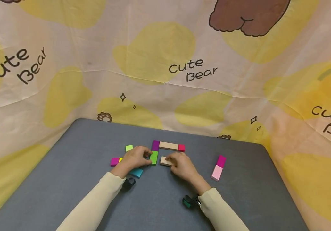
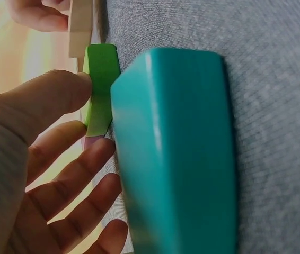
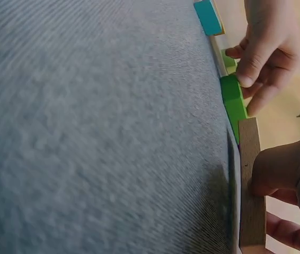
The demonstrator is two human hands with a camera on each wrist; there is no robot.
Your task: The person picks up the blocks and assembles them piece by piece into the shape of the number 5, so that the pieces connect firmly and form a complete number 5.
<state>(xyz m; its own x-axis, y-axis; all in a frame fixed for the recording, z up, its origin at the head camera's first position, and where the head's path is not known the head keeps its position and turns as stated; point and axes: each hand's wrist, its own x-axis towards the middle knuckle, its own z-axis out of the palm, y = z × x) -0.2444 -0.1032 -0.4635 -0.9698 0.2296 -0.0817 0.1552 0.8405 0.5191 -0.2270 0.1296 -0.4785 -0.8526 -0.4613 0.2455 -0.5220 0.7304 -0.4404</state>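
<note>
My left hand (image 1: 135, 158) pinches a green block (image 1: 154, 158) between thumb and fingers in the head view. That block lies on the table, its far end against a purple block (image 1: 155, 145). To its right, my right hand (image 1: 183, 165) holds a plain wooden block (image 1: 164, 161). The right wrist view shows the thumb on one side of this wooden block and fingers on the other, with its end close to the green block. A long wooden block (image 1: 169, 146) runs from the purple block to a red block (image 1: 181, 148). My fingers partly cover both held blocks.
Around my left hand lie a teal block (image 1: 137, 173), a magenta block (image 1: 114, 162), a yellow block (image 1: 120, 159) and a light green block (image 1: 129, 148). At right, a second magenta block (image 1: 221, 161) touches a pink block (image 1: 217, 173). A printed cloth hangs behind the grey table (image 1: 67, 179).
</note>
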